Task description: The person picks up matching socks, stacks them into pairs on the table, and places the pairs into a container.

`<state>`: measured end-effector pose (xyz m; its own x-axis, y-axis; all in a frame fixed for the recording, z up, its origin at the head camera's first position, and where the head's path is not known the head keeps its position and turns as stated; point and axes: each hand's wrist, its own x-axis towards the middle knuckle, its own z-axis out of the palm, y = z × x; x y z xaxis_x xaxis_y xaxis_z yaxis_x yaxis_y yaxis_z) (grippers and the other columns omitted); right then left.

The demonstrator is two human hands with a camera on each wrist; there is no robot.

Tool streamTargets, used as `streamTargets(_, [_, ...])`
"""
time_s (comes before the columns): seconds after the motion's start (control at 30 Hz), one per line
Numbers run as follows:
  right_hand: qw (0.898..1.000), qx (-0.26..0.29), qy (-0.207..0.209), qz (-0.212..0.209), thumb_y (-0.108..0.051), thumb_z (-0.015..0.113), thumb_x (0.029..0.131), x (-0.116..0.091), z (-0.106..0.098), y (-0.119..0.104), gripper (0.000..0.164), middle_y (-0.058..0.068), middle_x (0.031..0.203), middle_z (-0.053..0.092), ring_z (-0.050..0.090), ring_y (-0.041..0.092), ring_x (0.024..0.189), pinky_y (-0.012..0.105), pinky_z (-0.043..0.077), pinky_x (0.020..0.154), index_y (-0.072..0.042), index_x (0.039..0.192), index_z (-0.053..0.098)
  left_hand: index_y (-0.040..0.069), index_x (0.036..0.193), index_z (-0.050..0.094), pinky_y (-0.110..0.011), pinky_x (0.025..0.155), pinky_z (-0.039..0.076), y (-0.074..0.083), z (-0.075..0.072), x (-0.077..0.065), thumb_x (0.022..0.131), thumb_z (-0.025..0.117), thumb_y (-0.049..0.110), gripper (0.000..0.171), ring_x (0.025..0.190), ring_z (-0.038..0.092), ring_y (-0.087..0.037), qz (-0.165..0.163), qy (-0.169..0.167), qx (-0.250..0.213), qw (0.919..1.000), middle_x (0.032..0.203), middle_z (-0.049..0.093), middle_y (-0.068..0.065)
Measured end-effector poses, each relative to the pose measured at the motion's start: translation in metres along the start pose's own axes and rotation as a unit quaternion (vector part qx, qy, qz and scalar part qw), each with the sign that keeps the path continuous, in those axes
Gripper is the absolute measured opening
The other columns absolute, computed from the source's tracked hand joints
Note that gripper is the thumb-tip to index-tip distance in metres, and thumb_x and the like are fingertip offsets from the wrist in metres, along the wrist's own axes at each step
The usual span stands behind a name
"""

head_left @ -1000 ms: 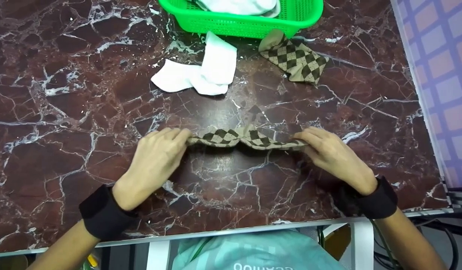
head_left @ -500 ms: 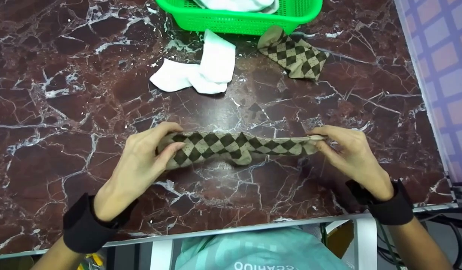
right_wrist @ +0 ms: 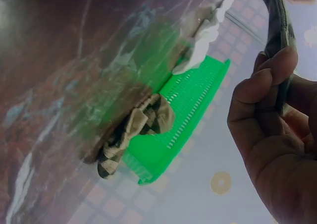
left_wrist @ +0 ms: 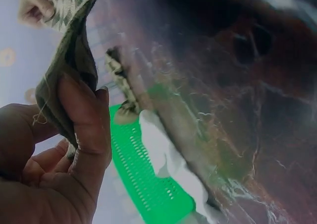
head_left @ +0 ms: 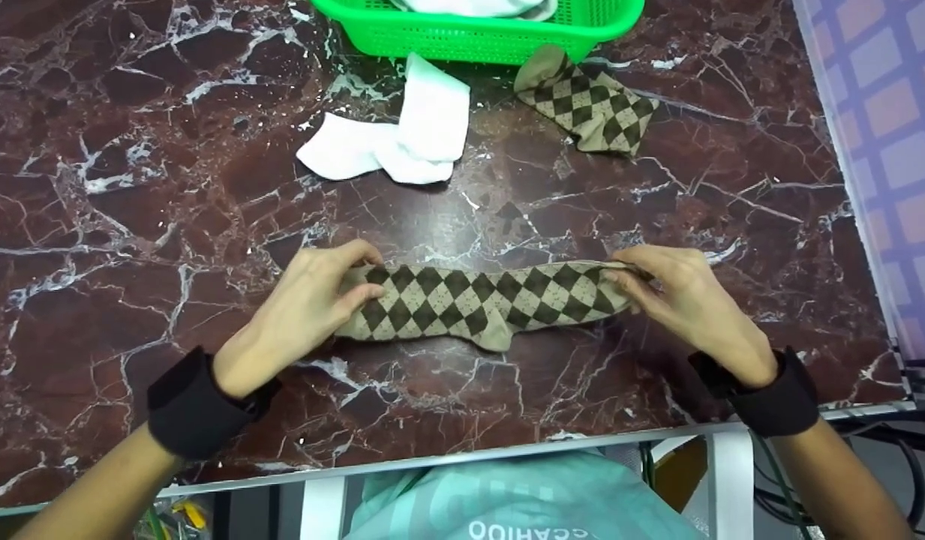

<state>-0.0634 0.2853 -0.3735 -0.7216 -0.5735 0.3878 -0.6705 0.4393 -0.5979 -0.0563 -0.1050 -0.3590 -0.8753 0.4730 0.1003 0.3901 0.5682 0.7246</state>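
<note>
A beige and dark brown argyle sock (head_left: 447,300) is stretched sideways between both hands, its plain heel bulging toward the person. The left hand (head_left: 301,307) pinches its left end, thumb in front; the left wrist view shows fingers around the sock's edge (left_wrist: 74,60), where a loose thread hangs. At the other end, the right hand (head_left: 691,300) pinches the sock between thumb and fingers, also seen in the right wrist view on the sock's folded tip (right_wrist: 277,40). Farther back lies a second argyle sock (head_left: 590,109), with white socks (head_left: 432,112) to its left.
A green plastic basket (head_left: 470,41) with white cloth items (head_left: 477,6) stands at the far edge of the head view. The dark red marble-patterned tabletop (head_left: 169,187) ends at a light front edge (head_left: 447,461). A purple checked panel (head_left: 882,150) borders the right side.
The held sock has turned from a narrow, edge-on strip to a broad, flat face with its heel toward the person. The hands spread apart, then came slightly closer. The other socks stayed put.
</note>
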Motion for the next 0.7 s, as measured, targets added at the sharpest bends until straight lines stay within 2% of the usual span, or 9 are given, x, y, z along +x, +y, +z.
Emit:
streamTargets(0.2, [0.998, -0.031, -0.036, 0.028, 0.002, 0.065, 0.077, 0.010, 0.005, 0.014, 0.012, 0.008, 0.074, 0.063, 0.055, 0.007, 0.053, 0.008, 0.043, 0.050, 0.003, 0.088, 0.062, -0.003, 0.095, 0.059, -0.021, 0.044, 0.043, -0.011, 0.006, 0.016, 0.075, 0.068, 0.001, 0.022, 0.048, 0.049, -0.008, -0.008, -0.028, 0.023, 0.9993, 0.070, 0.062, -0.008])
streamTargets(0.37, [0.996, -0.056, -0.057, 0.042, -0.003, 0.066, 0.079, 0.018, 0.010, 0.026, 0.007, 0.003, 0.073, 0.062, 0.055, 0.007, 0.059, 0.012, 0.044, 0.054, 0.000, 0.085, 0.062, -0.001, 0.097, 0.059, -0.023, 0.046, 0.042, -0.018, 0.009, 0.025, 0.075, 0.067, -0.002, 0.023, 0.051, 0.047, -0.012, -0.016, -0.040, 0.063, 0.9971, 0.068, 0.058, -0.006])
streamTargets(0.7, [0.990, -0.089, -0.085, 0.065, -0.003, 0.069, 0.076, 0.025, 0.014, 0.040, 0.012, 0.005, 0.077, 0.062, 0.057, 0.011, 0.064, 0.023, 0.049, 0.058, 0.000, 0.085, 0.061, 0.001, 0.092, 0.056, -0.026, 0.041, 0.041, -0.020, 0.012, 0.034, 0.073, 0.062, -0.004, 0.021, 0.053, 0.048, -0.018, 0.010, -0.023, 0.156, 0.9875, 0.069, 0.055, -0.005])
